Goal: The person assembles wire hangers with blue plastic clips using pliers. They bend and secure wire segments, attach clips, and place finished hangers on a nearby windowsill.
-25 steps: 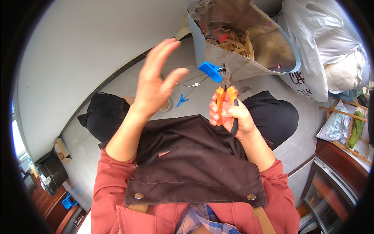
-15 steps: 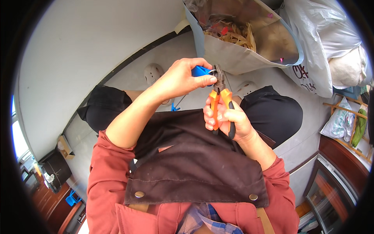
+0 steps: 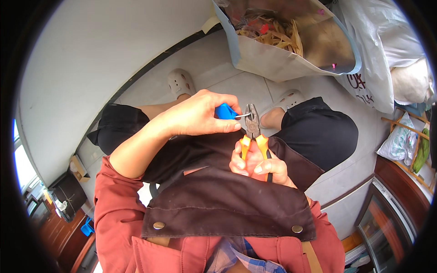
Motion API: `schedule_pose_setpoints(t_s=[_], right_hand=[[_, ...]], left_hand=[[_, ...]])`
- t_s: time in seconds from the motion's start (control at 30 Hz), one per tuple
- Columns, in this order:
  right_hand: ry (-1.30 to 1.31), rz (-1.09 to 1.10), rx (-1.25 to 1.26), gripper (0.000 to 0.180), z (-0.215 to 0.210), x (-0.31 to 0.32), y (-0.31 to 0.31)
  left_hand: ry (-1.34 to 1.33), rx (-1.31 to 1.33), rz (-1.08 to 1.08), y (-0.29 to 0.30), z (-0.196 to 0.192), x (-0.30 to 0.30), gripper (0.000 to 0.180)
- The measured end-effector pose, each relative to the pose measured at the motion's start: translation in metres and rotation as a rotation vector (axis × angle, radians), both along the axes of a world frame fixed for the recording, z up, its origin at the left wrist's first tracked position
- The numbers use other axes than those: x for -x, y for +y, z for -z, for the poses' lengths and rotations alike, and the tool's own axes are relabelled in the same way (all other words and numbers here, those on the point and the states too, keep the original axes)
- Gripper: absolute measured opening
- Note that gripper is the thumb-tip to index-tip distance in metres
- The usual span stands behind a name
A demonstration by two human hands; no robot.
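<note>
My left hand (image 3: 200, 111) pinches a small blue plastic piece (image 3: 225, 111) between thumb and fingers. A thin metal wire (image 3: 243, 115) sticks out of its right side and reaches the pliers' jaws. My right hand (image 3: 275, 168) is wrapped round the orange and black handles of the combination pliers (image 3: 253, 127), which point away from me. The jaws look slightly apart, with the wire's end at them; whether they grip it I cannot tell. Both hands are above my lap, over a dark brown apron (image 3: 223, 200).
A large bag (image 3: 282, 66) holding dry husk-like scraps stands at the far right, beside a full white plastic bag (image 3: 364, 50). A wooden rack (image 3: 407, 136) is at the right. A white panel (image 3: 100, 50) curves along the left. My shoes (image 3: 180, 83) rest on the tiled floor.
Both hands have come nearer my body with the pliers and the blue piece. More wire shows between them. A blue clip visible earlier below my left hand is now hidden.
</note>
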State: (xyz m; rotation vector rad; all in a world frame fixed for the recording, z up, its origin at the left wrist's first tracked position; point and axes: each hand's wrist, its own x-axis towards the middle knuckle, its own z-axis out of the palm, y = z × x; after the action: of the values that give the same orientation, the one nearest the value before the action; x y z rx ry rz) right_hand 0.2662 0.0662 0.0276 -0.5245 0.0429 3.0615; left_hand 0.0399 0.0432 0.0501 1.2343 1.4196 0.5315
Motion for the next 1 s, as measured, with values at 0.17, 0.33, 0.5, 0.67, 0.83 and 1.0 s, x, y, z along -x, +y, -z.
schedule_pose_setpoints(t_s=[0.17, 0.33, 0.5, 0.67, 0.83, 1.0], right_hand=[[-0.093, 0.027, -0.007, 0.054, -0.004, -0.006, -0.001], [0.105, 0.080, 0.011, 0.047, 0.015, -0.006, 0.027], [0.041, 0.023, -0.066, 0.041, 0.012, -0.006, 0.051], [-0.092, -0.039, -0.248, 0.039, -0.008, 0.000, 0.056], [-0.176, -0.093, -0.419, 0.034, -0.018, 0.011, 0.053], [-0.163, -0.081, -0.549, 0.026, -0.027, 0.009, 0.045]], left_hand=[[-0.051, 0.107, 0.006, -0.015, 0.008, 0.013, 0.024], [-0.639, 0.406, -0.132, -0.020, 0.038, 0.037, 0.039], [-0.547, 0.277, -0.033, -0.028, 0.060, 0.043, 0.043], [-0.487, 0.125, -0.069, -0.037, 0.046, 0.023, 0.042], [-0.215, -0.053, -0.265, -0.042, 0.048, 0.007, 0.032], [0.024, -0.234, -0.248, -0.049, 0.039, 0.004, 0.026]])
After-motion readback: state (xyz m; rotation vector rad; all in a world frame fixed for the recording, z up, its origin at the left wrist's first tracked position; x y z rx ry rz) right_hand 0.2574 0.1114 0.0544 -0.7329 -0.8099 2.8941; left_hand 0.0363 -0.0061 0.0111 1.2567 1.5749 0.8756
